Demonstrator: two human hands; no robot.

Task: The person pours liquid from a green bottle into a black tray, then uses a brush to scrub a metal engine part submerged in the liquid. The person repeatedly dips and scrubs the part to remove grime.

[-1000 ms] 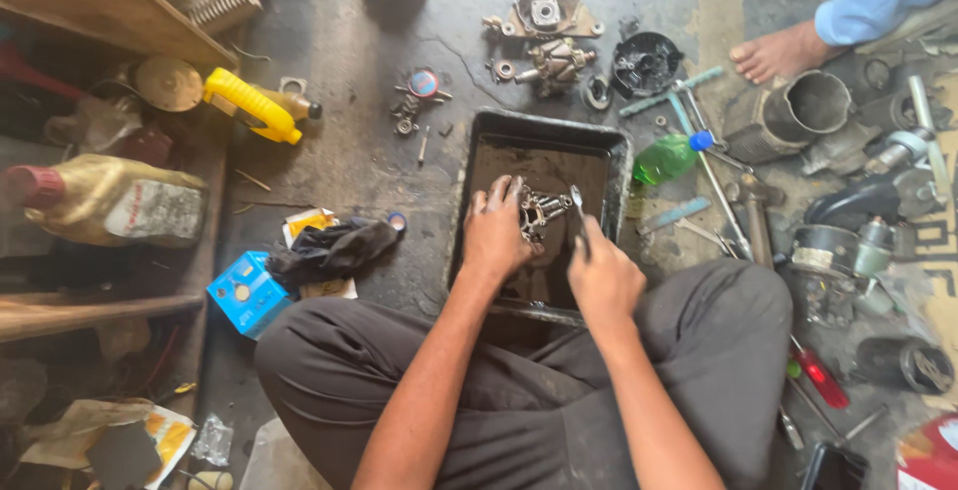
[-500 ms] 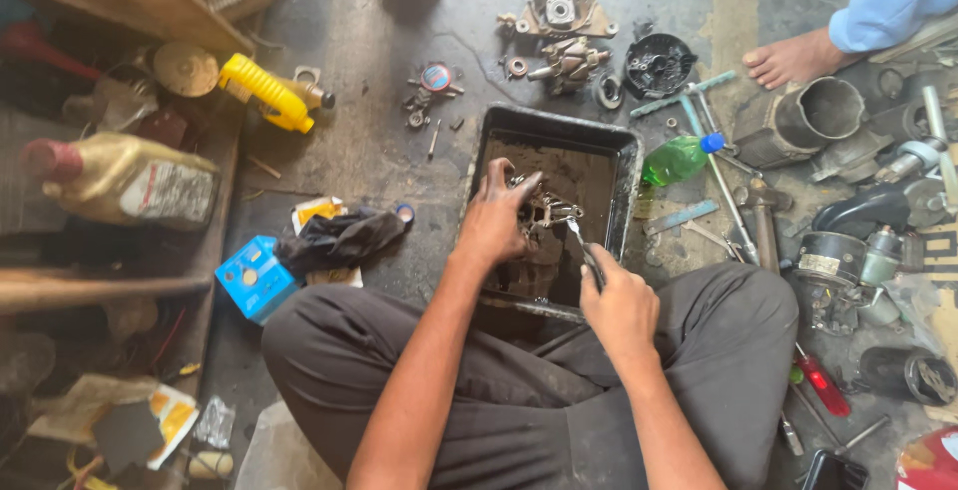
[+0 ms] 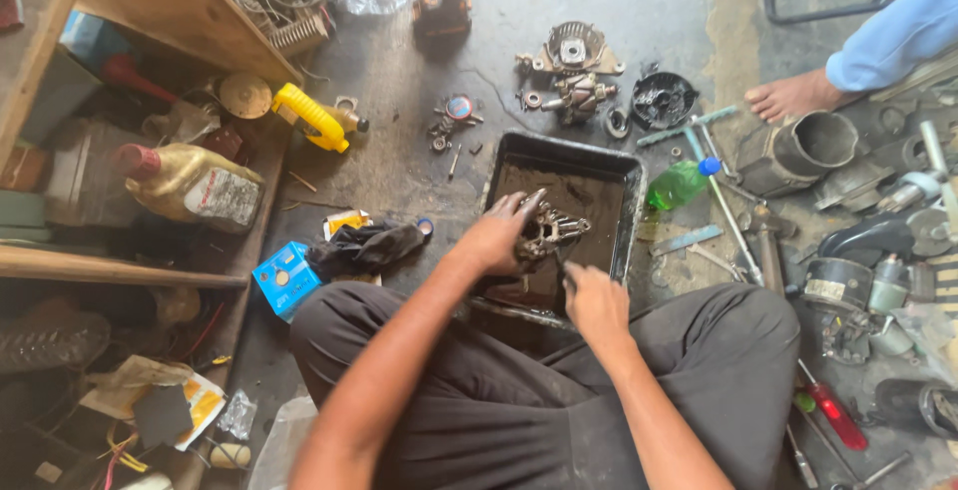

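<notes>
I sit cross-legged on the floor over a black rectangular tray [image 3: 627,173] holding dark oily liquid. My left hand [image 3: 496,234] grips a grimy metal machine part [image 3: 552,227] with several prongs, held over the tray. My right hand [image 3: 595,300] is closed near the tray's front edge, just below that part; a small dark tool seems to stick out of it, though I cannot make it out clearly. Both hands are smeared with oil.
Dismantled metal parts [image 3: 573,71] lie beyond the tray. A green bottle [image 3: 679,185] and long tools lie to its right. A black rag [image 3: 364,246] and blue box [image 3: 284,276] sit left. Another person's bare foot [image 3: 794,99] is at upper right. A wooden shelf [image 3: 180,11] stands left.
My right hand has drawn back from the part toward the tray's front edge. My left hand still holds the metal part and has turned it slightly.
</notes>
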